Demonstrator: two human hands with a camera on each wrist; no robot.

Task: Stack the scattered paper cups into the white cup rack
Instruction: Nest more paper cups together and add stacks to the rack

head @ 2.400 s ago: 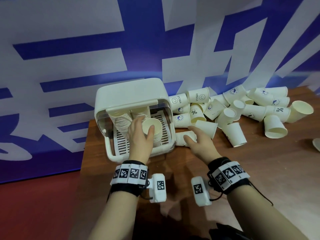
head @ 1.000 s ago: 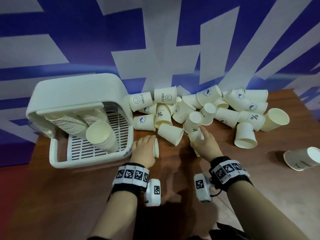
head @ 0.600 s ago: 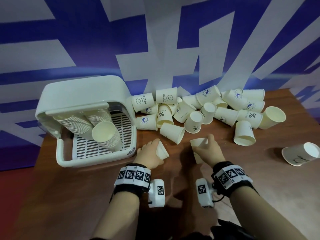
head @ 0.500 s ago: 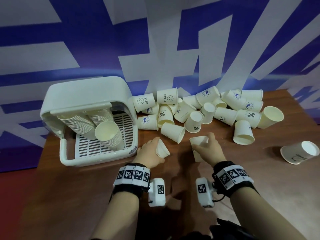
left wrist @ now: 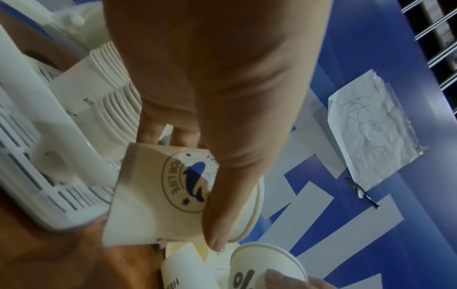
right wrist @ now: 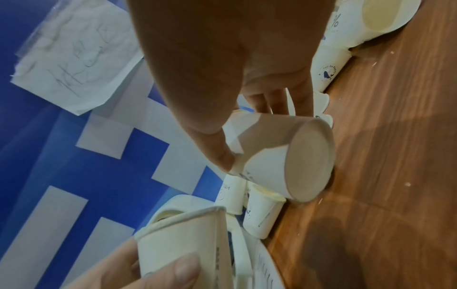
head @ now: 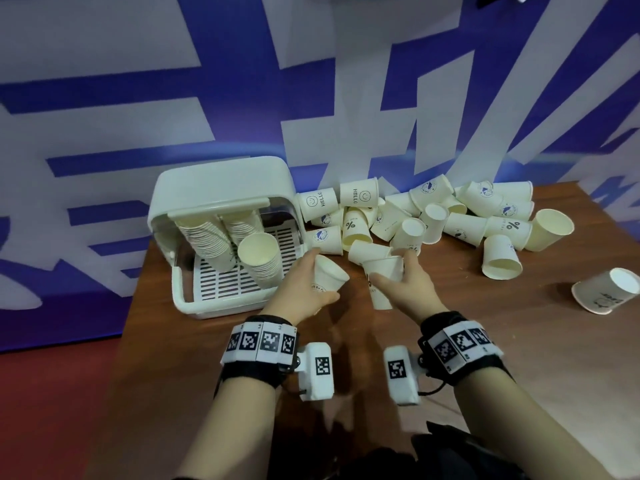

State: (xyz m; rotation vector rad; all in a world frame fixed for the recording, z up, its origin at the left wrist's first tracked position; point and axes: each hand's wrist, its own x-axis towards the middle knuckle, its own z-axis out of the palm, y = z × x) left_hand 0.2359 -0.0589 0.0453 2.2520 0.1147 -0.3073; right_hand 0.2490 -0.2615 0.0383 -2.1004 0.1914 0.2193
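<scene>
The left hand [head: 304, 292] holds a paper cup [head: 327, 277] above the brown table [head: 519, 341]. The thumb [left wrist: 222, 205] curls over one side of this cup and the other fingers [left wrist: 150, 131] press the far side, so the cup is pinched between them. In the left wrist view this cup shows a round picture of a blue whale with the words "FOR LIFE". Its open end points away from the palm, toward the other hand.

The right hand [head: 408, 289] holds a second cup [head: 382, 275]. Its thumb [right wrist: 210, 140] is on one side near the rim and its fingers [right wrist: 279, 101] reach round the other side. The flat bottom of this cup points back toward the wrist and down at the table. The two held cups are near each other but do not touch.

Just past the left fingers sits the white cup rack [head: 221, 237], with its lid tipped up. Two leaning stacks of cups [head: 242, 244] rest inside it on the slotted floor.

Past the right fingertips lies the pile of loose cups [head: 433, 216], most on their sides, against the blue and white wall [head: 311, 98]. One cup [head: 609, 292] lies alone, well off to the right of the right hand.

A taped sheet of paper [left wrist: 371, 140] with scribbled writing hangs on the wall.
</scene>
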